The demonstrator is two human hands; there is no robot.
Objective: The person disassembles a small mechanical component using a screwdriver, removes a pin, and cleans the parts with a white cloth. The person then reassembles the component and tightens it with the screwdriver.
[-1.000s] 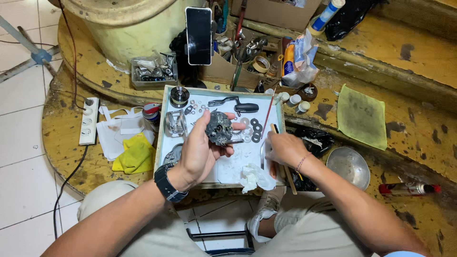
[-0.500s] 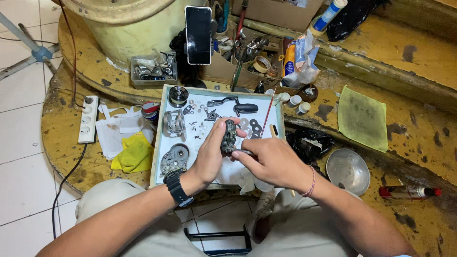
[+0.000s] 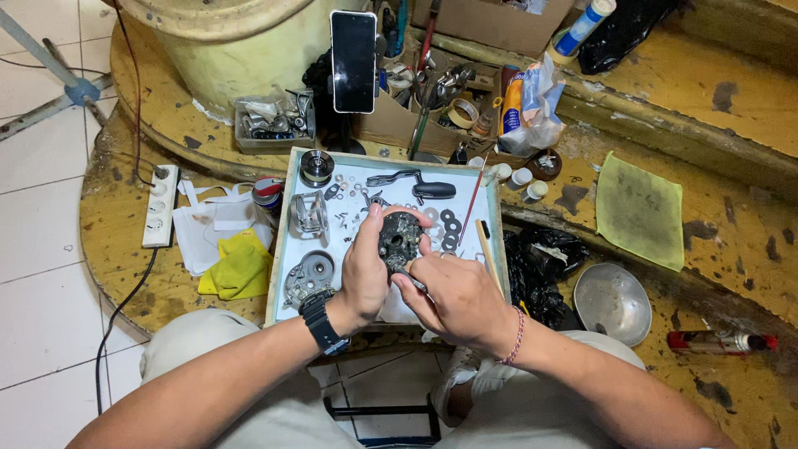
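Head view: left hand clamped around a dark reel body, held upright above the white tray. Right hand pinched shut on a thin metal tool, tip touching the reel body's lower edge. Washers, crank handle, spool lying in the tray; yellow cloth just left.

Dark grey metal fishing-reel body — rounded block w/ small holes and screws on its face, face turned up toward the camera. Held above the white parts tray, gripped along its left edge and from below. Thin silvery tool — slanted, tip touching the body's lower edge.
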